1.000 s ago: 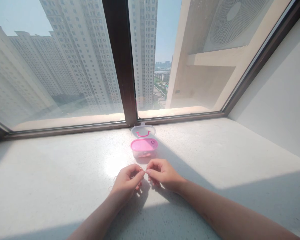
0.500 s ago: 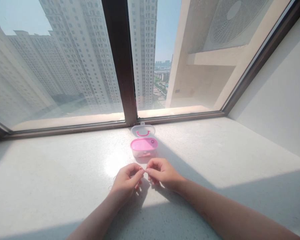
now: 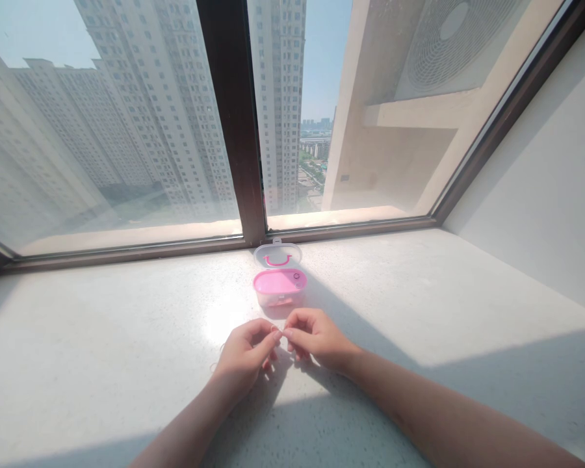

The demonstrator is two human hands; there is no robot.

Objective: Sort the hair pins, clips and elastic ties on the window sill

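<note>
Fingertips together, my left hand [image 3: 248,351] is closed in a pinch, and a thin pale string [image 3: 213,368] curls out beside it on the sill. Facing it, my right hand [image 3: 319,338] pinches at nearly the same spot, thumb against forefinger. What lies between the right fingertips is too small to make out. Just beyond both hands stands a small clear plastic box [image 3: 280,299] with a pink inner tray [image 3: 275,281]. Its clear lid [image 3: 277,250], which has a pink handle, is tipped back toward the window. A small dark ring-shaped mark [image 3: 297,276] shows on the tray's right side.
Under my hands is a speckled white windowsill [image 3: 102,344] with bright sun and shadow bands. A dark window frame [image 3: 251,214] closes off the far side, and a white wall [image 3: 541,175] rises on the right. Tall buildings [image 3: 160,97] stand outside.
Both hands keep the same pinch in almost the same place. The whole view has shifted very slightly.
</note>
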